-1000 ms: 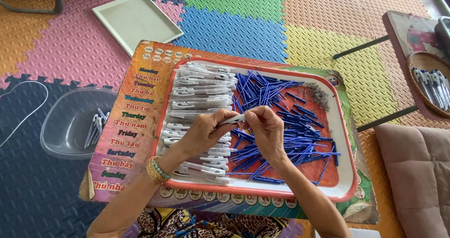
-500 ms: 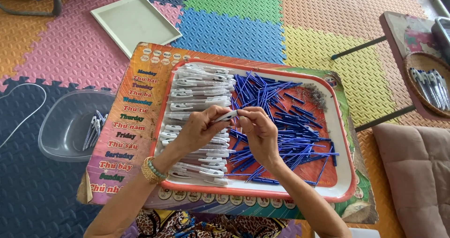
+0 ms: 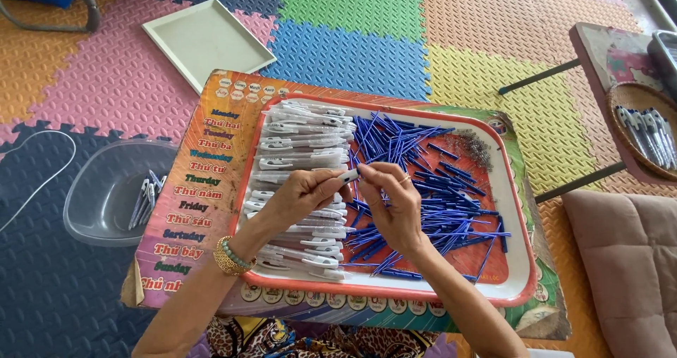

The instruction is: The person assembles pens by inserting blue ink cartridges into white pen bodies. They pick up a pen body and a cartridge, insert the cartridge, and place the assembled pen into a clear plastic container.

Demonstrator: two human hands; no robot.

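While pinched between both hands' fingers [image 3: 367,171], white pen barrel [image 3: 348,176] roughly level, left-right.

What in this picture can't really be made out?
- Head view: the white piece between the left hand and right hand is mostly hidden by fingers.
- White parts under both hands: covered.
- Small metal bits in the tray corner: too small to identify.
- Basket at right: cut off by the frame edge.
- Items in the clear bowl: too small.
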